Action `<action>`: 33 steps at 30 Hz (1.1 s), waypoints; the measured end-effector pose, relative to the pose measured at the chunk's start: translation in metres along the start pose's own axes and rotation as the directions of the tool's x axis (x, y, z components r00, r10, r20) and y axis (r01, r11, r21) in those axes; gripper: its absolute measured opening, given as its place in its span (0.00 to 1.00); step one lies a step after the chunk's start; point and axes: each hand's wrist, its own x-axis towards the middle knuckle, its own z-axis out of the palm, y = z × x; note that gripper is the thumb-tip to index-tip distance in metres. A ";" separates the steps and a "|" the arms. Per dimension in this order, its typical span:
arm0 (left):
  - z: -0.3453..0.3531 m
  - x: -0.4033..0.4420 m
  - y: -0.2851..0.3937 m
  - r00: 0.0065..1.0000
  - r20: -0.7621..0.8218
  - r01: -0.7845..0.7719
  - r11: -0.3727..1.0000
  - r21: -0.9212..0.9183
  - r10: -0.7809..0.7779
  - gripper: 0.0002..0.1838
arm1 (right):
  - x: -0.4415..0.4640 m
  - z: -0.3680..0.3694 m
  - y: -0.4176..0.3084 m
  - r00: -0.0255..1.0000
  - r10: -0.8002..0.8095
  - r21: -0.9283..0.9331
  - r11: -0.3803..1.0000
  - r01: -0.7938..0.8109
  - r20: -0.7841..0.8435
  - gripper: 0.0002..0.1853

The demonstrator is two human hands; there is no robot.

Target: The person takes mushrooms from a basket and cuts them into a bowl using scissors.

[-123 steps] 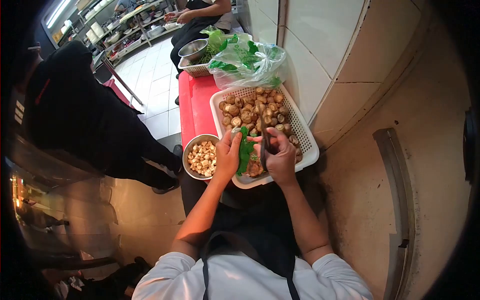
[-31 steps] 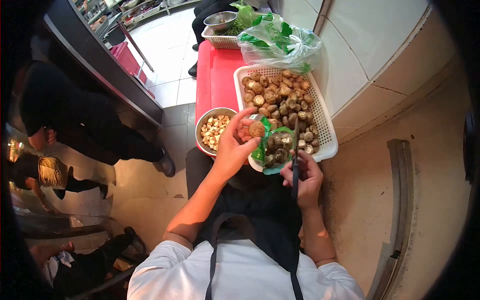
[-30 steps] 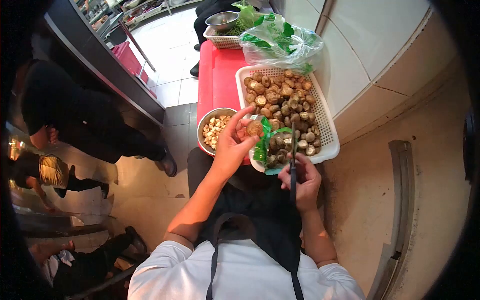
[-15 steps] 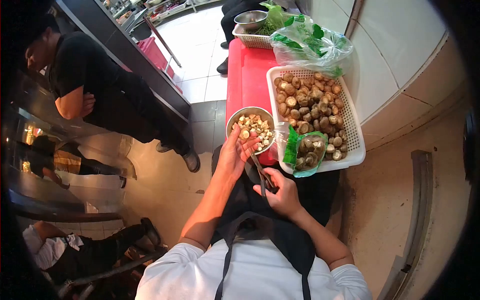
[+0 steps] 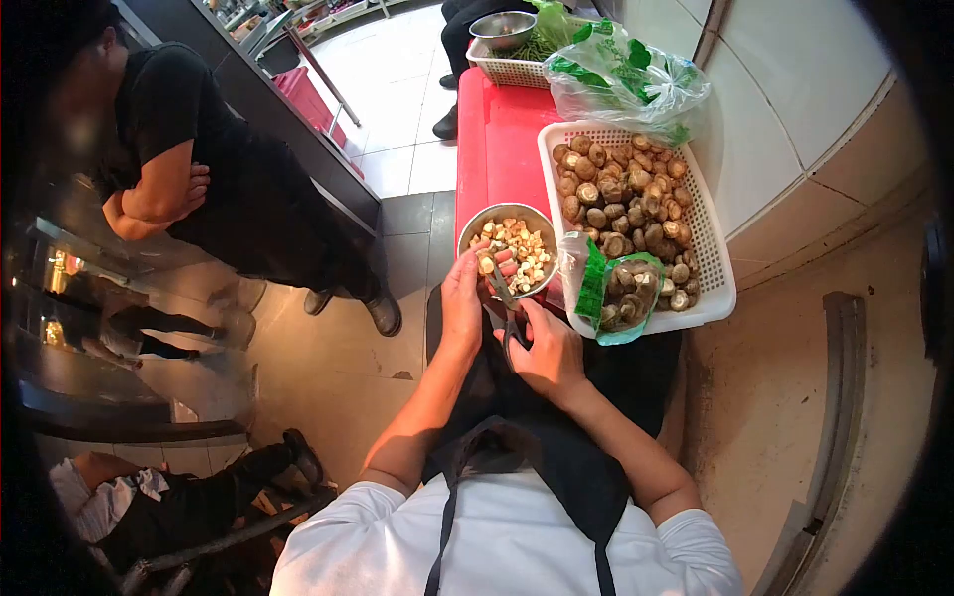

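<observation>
My left hand [image 5: 463, 295] is closed round a mushroom [image 5: 486, 265], held at the near edge of a metal bowl [image 5: 507, 207]. Pale cut mushroom pieces [image 5: 521, 238] fill much of that bowl. In my right hand [image 5: 553, 352] is a pair of scissors [image 5: 514, 329], gripped by its dark handles. The blades point up and left, reaching the mushroom in my left fingers. Just right of the bowl, a clear and green plastic bag [image 5: 628, 295] of whole mushrooms rests on the front of a white basket [image 5: 714, 268], where many brown mushrooms [image 5: 626, 194] lie.
The bowl and basket stand on a red surface [image 5: 492, 139]. Behind are a leafy plastic bag [image 5: 626, 79] and another basket [image 5: 517, 72] with greens and a metal bowl [image 5: 504, 28]. A tiled wall [image 5: 785, 109] borders the right. A person [image 5: 189, 159] with folded arms stands left.
My right hand has moved up and brought the scissors' blades to the mushroom in my left hand. The view has shifted slightly.
</observation>
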 end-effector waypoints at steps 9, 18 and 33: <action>-0.006 -0.002 -0.022 1.000 -0.018 0.000 1.000 0.001 0.000 0.24 | -0.005 0.014 0.020 0.991 -0.135 -0.157 0.979 0.132 -0.012 0.29; -0.001 0.014 -0.029 0.995 -0.104 -0.004 0.998 -0.060 -0.003 0.22 | 0.000 0.022 0.020 0.996 -0.064 -0.173 0.982 0.072 0.055 0.29; 0.001 0.024 -0.032 0.991 -0.132 0.017 0.993 -0.117 -0.032 0.18 | 0.004 0.029 0.019 1.000 0.015 -0.084 0.996 -0.014 0.017 0.25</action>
